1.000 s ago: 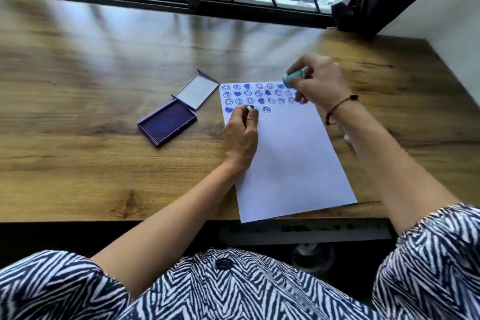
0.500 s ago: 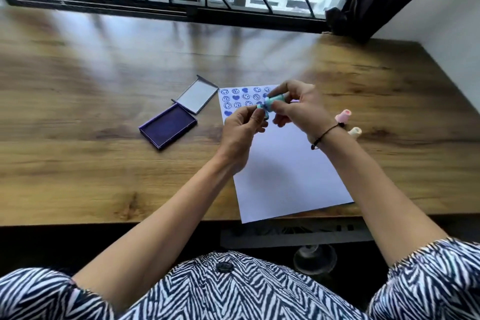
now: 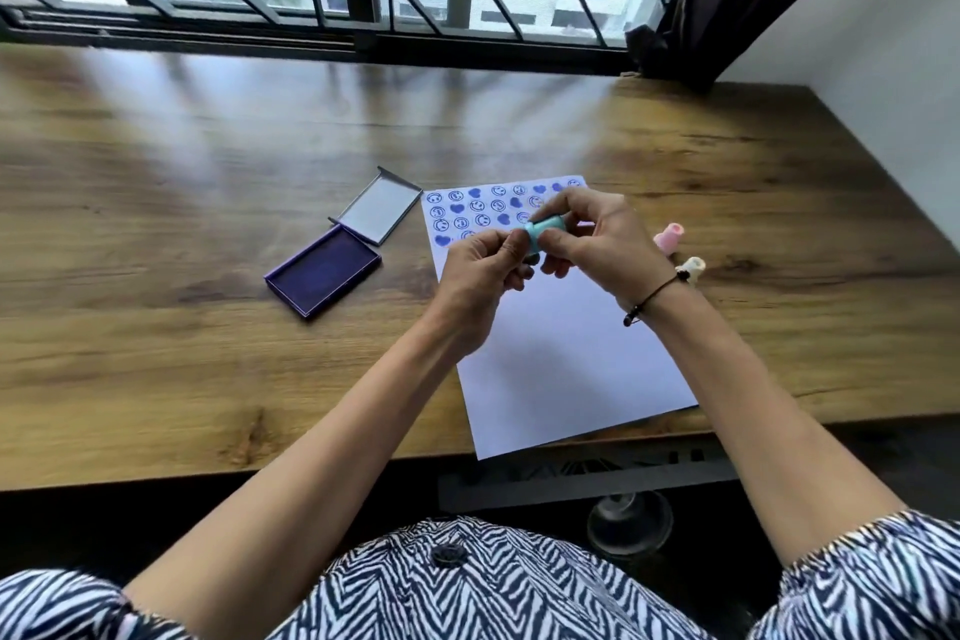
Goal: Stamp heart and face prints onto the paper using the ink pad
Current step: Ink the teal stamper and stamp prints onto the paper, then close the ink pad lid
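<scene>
teal plastic, smooth and rounded, the small stamp (image 3: 544,227) is a short cylinder held above the upper part of the paper (image 3: 561,353), its long axis lying roughly level and running left to right. the right hand (image 3: 597,244) has its grip clamped around the stamp's body from the far side, while the left hand (image 3: 480,283) pinches the stamp's left end between thumb and fingertips. the paper is a plain white sheet lying flat on the wood-grain bench (image 3: 156,327), its near edge overhanging the bench edge, its top rows filled with blue heart and smiley-face prints (image 3: 470,208). left of the sheet the ink pad (image 3: 323,273) lies open, a shallow purple rectangular tray with dark ink, its grey lid (image 3: 382,213) flat behind it. a pink stamp (image 3: 669,237) and a cream stamp (image 3: 693,268) stand on the bench just right of the paper. no readable writing shows on anything.
</scene>
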Demonstrator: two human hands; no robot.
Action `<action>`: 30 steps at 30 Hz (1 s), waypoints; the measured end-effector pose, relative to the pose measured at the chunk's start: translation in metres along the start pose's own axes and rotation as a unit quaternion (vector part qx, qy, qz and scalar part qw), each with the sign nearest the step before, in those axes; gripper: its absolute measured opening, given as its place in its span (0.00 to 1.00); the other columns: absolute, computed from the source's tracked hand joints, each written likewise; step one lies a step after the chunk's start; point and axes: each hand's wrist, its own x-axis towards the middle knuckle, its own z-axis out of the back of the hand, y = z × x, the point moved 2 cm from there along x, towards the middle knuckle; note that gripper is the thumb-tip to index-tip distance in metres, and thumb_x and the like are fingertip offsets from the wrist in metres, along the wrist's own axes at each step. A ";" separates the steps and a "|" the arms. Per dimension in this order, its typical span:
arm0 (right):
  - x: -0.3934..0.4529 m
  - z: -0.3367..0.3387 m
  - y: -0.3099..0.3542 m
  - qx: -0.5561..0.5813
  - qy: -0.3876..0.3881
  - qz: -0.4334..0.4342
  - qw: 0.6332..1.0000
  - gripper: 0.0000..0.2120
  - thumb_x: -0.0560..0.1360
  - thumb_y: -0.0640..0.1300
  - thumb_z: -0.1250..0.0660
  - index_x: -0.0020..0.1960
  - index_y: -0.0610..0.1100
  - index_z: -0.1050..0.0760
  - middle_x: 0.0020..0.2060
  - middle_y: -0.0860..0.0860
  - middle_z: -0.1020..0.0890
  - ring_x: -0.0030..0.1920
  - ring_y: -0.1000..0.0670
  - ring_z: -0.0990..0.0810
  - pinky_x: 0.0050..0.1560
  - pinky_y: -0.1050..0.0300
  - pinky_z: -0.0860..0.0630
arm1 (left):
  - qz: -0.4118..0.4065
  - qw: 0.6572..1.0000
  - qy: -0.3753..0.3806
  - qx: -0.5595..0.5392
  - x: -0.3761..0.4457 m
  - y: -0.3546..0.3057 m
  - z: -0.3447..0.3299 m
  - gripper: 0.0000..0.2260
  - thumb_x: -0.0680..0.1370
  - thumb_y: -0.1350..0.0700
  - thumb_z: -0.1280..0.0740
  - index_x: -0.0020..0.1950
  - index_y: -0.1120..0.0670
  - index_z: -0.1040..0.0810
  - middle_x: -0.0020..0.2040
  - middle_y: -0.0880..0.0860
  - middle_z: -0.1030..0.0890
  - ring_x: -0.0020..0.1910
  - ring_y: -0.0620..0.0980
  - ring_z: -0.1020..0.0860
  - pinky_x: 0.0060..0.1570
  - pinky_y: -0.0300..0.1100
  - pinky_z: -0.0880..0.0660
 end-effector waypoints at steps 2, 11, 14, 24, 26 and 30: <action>-0.002 0.006 0.000 -0.017 0.003 0.002 1.000 0.07 0.70 0.32 0.34 0.42 0.43 0.24 0.28 0.49 0.24 0.22 0.57 0.23 0.26 0.64 0.25 | 0.019 1.000 0.018 0.001 0.001 0.001 -0.006 0.10 0.77 0.59 0.40 0.38 0.60 0.26 0.32 0.55 0.26 0.28 0.46 0.31 0.29 0.35 0.34; -0.008 0.011 -0.021 -0.012 -0.077 -0.045 0.996 0.10 0.69 0.37 0.35 0.35 0.51 0.27 0.24 0.49 0.24 0.18 0.53 0.26 0.19 0.65 0.33 | -0.045 0.990 -0.002 0.133 0.006 0.015 -0.022 0.10 0.77 0.58 0.40 0.37 0.55 0.25 0.34 0.52 0.24 0.32 0.46 0.29 0.33 0.37 0.32; -0.009 0.015 -0.030 0.014 -0.080 -0.067 0.994 0.11 0.70 0.36 0.36 0.35 0.50 0.27 0.24 0.48 0.24 0.18 0.53 0.27 0.19 0.64 0.33 | -0.050 0.985 0.011 0.167 0.013 0.018 -0.023 0.09 0.76 0.56 0.38 0.37 0.51 0.23 0.34 0.49 0.22 0.32 0.44 0.27 0.34 0.36 0.31; 0.061 0.074 -0.041 -0.516 -0.090 -0.090 0.847 0.10 0.72 0.40 0.39 0.52 0.43 0.22 0.53 0.42 0.20 0.59 0.40 0.29 0.57 0.47 0.31 | 0.031 0.996 0.040 0.068 0.045 0.008 -0.048 0.12 0.79 0.56 0.43 0.40 0.56 0.23 0.37 0.55 0.24 0.36 0.49 0.26 0.41 0.37 0.27; 0.067 0.073 -0.048 -0.584 -0.068 -0.100 0.803 0.10 0.73 0.40 0.40 0.51 0.44 0.22 0.53 0.44 0.20 0.60 0.42 0.30 0.58 0.46 0.33 | 0.043 0.997 0.045 0.037 0.047 0.006 -0.048 0.13 0.79 0.55 0.44 0.41 0.58 0.24 0.37 0.56 0.24 0.35 0.49 0.26 0.39 0.35 0.26; 0.072 0.075 -0.062 -0.625 -0.028 -0.133 0.769 0.10 0.72 0.38 0.40 0.50 0.45 0.23 0.53 0.44 0.19 0.60 0.42 0.30 0.58 0.46 0.36 | 0.063 0.997 0.033 0.016 0.048 0.009 -0.041 0.15 0.80 0.54 0.46 0.43 0.60 0.24 0.37 0.57 0.23 0.35 0.50 0.25 0.36 0.34 0.25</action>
